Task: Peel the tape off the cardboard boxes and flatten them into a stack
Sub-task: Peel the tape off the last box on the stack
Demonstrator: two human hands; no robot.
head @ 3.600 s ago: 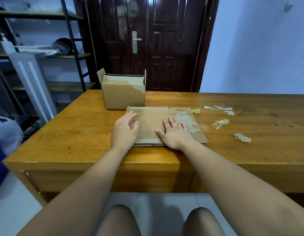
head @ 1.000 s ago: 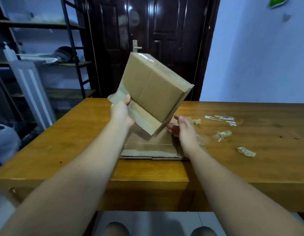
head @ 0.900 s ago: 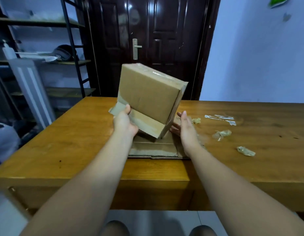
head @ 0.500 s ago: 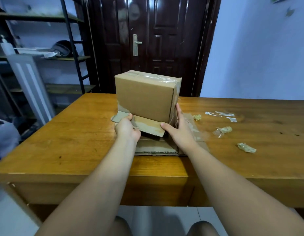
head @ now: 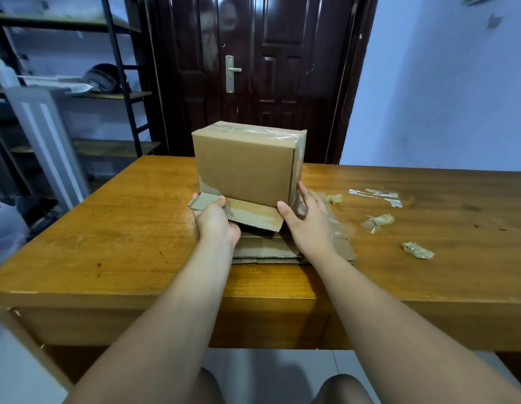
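Cardboard box (head: 244,167): brace with right hand (head: 309,220), fingers straight on its side, left hand (head: 215,221) pinching the flap (head: 253,214), then pick at clear tape (head: 262,131).

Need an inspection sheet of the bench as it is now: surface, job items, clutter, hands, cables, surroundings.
Surface: wooden table, a few dark marks.
Job's things: taped box stands on flattened cardboard, with clear tape across its top; its bottom flap sticks out toward the person.
Clutter: three tape wads and clear tape strips lie on the table to the right.
Hands: left hand grips the flap; right hand rests straight-fingered against the box's right side.
Cables: nothing seen.
Surroundings: dark door behind, metal shelf at left, blue wall at right.
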